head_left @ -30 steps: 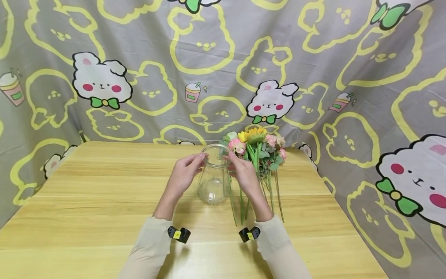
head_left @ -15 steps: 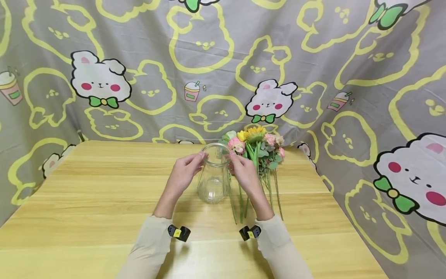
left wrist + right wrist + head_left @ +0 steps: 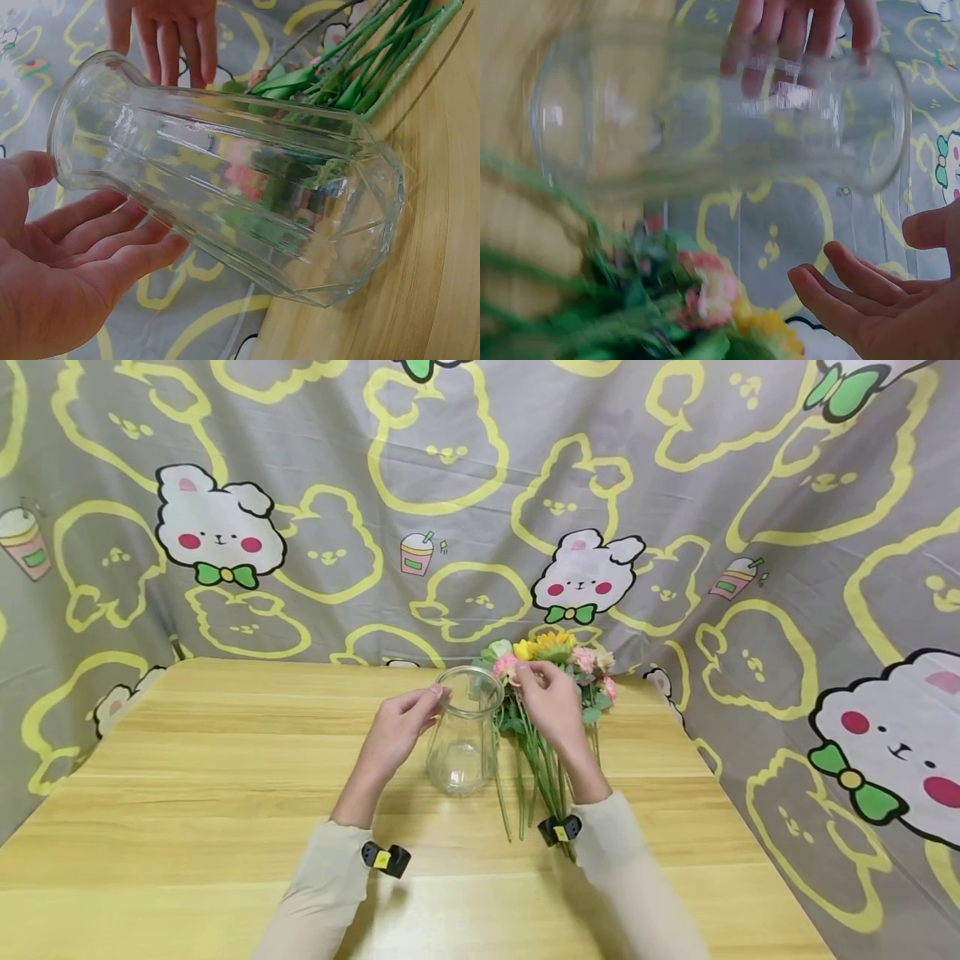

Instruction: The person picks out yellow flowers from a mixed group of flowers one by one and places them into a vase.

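Note:
A clear glass vase (image 3: 460, 752) with a wide rim stands upright on the wooden table. My left hand (image 3: 396, 731) holds it at the neck from the left; in the left wrist view the thumb lies at the rim and the fingers rest along the glass. My right hand (image 3: 553, 702) is apart from the vase, over the artificial flowers (image 3: 555, 647) just right of it. In the right wrist view its fingers (image 3: 855, 289) are loosely extended, with nothing between them. Pink and yellow blooms lie toward the back, green stems (image 3: 551, 777) toward me.
The wooden table (image 3: 225, 793) extends to both sides. A grey patterned curtain (image 3: 465, 452) rises behind it and along its sides. Black wrist cameras (image 3: 388, 860) sit on both sleeves.
My right hand has let go of the vase rim and moved right and slightly up, over the flowers. The left hand and the vase have stayed in place.

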Demonstrator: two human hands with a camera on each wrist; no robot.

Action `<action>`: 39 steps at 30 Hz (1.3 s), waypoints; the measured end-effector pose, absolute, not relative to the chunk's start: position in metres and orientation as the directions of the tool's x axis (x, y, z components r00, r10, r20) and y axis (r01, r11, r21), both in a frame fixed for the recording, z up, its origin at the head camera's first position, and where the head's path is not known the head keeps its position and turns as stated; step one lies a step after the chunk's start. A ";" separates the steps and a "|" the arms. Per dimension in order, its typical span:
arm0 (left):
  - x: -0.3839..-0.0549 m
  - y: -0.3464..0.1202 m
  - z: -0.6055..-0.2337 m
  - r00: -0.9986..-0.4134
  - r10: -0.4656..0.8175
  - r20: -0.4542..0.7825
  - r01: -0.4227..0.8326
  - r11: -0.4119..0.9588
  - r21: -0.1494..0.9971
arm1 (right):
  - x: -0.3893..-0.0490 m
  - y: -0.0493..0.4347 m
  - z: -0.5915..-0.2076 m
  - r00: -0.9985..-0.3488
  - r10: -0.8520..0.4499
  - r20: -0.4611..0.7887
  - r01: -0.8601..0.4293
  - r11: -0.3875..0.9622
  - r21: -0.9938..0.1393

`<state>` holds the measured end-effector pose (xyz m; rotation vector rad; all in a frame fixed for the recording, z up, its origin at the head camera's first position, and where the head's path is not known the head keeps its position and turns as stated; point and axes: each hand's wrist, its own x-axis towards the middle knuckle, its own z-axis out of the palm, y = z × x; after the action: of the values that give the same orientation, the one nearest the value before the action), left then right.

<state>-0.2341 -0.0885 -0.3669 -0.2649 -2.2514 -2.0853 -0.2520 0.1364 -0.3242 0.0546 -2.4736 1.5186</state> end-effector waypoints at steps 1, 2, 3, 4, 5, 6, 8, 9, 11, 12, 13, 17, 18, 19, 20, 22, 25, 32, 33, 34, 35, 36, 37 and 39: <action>-0.234 -0.089 -0.366 -0.983 0.085 0.163 0.169 0.068 0.983 | -0.255 0.139 -0.321 -0.968 0.096 0.230 -0.158 0.480 -0.863; -0.234 -0.089 -0.366 -0.983 0.086 0.163 0.169 0.067 0.983 | -0.258 0.141 -0.317 -0.966 0.100 0.241 -0.159 0.504 -0.849; -0.234 -0.089 -0.366 -0.983 0.087 0.162 0.168 0.066 0.984 | -0.260 0.144 -0.313 -0.963 0.105 0.249 -0.158 0.528 -0.834; -0.234 -0.089 -0.366 -0.983 0.090 0.161 0.167 0.067 0.984 | -0.263 0.146 -0.309 -0.959 0.111 0.259 -0.157 0.553 -0.818; -0.234 -0.089 -0.366 -0.983 0.092 0.159 0.166 0.068 0.984 | -0.266 0.148 -0.305 -0.956 0.115 0.270 -0.159 0.570 -0.806; -0.234 -0.089 -0.366 -0.983 0.094 0.158 0.165 0.068 0.984 | -0.269 0.150 -0.301 -0.953 0.114 0.280 -0.163 0.586 -0.794; -0.233 -0.089 -0.366 -0.983 0.095 0.157 0.164 0.065 0.984 | -0.274 0.153 -0.294 -0.947 0.109 0.303 -0.172 0.624 -0.762; -0.233 -0.089 -0.365 -0.983 0.094 0.158 0.164 0.065 0.984 | -0.277 0.155 -0.291 -0.944 0.106 0.312 -0.174 0.643 -0.746; -0.233 -0.089 -0.366 -0.983 0.094 0.158 0.164 0.061 0.985 | -0.281 0.159 -0.288 -0.942 0.094 0.321 -0.175 0.679 -0.713; -0.234 -0.089 -0.366 -0.983 0.094 0.158 0.164 0.058 0.985 | -0.283 0.161 -0.287 -0.944 0.088 0.318 -0.171 0.694 -0.699; -0.234 -0.089 -0.366 -0.983 0.094 0.159 0.164 0.057 0.985 | -0.285 0.164 -0.286 -0.947 0.084 0.311 -0.162 0.710 -0.685; -0.235 -0.088 -0.366 -0.982 0.101 0.157 0.163 0.053 0.985 | -0.289 0.177 -0.291 -0.959 0.047 0.280 -0.143 0.770 -0.622; -0.235 -0.088 -0.366 -0.982 0.104 0.155 0.161 0.052 0.986 | -0.289 0.180 -0.293 -0.961 0.038 0.272 -0.139 0.787 -0.602; -0.235 -0.088 -0.366 -0.983 0.105 0.153 0.159 0.051 0.986 | -0.290 0.183 -0.295 -0.964 0.029 0.266 -0.136 0.803 -0.580; -0.235 -0.088 -0.366 -0.983 0.106 0.148 0.154 0.052 0.987 | -0.290 0.186 -0.298 -0.966 0.016 0.257 -0.135 0.820 -0.557; -0.234 -0.089 -0.365 -0.985 0.105 0.136 0.142 0.052 0.989 | -0.291 0.191 -0.302 -0.972 -0.003 0.234 -0.128 0.845 -0.519; -0.233 -0.090 -0.364 -0.988 0.106 0.115 0.121 0.052 0.991 | -0.292 0.196 -0.308 -0.981 -0.019 0.194 -0.112 0.869 -0.482; -0.233 -0.091 -0.364 -0.989 0.111 0.093 0.097 0.031 0.995 | -0.297 0.202 -0.323 -0.995 -0.014 0.102 -0.059 0.892 -0.449; -0.233 -0.091 -0.364 -0.990 0.111 0.090 0.094 0.027 0.995 | -0.298 0.202 -0.325 -0.996 -0.008 0.093 -0.050 0.893 -0.448; -0.233 -0.091 -0.364 -0.989 0.114 0.089 0.092 0.021 0.996 | -0.299 0.203 -0.326 -0.996 -0.002 0.087 -0.041 0.894 -0.446; -0.233 -0.091 -0.363 -0.990 0.116 0.086 0.089 0.015 0.996 | -0.300 0.203 -0.327 -0.996 0.001 0.086 -0.038 0.897 -0.441; -0.232 -0.091 -0.363 -0.989 0.118 0.084 0.086 0.010 0.996 | -0.301 0.203 -0.328 -0.996 0.004 0.086 -0.034 0.898 -0.438; -0.232 -0.091 -0.363 -0.990 0.118 0.082 0.084 0.007 0.996 | -0.301 0.204 -0.328 -0.997 0.006 0.078 -0.029 0.899 -0.436; -0.232 -0.091 -0.363 -0.990 0.118 0.080 0.081 0.006 0.997 | -0.303 0.205 -0.330 -0.997 0.008 0.077 -0.026 0.902 -0.432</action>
<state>-0.2322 -0.0908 -0.3628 -0.2227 -2.2464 -2.2225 -0.3033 0.2051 -0.3297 0.0135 -2.9887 0.6797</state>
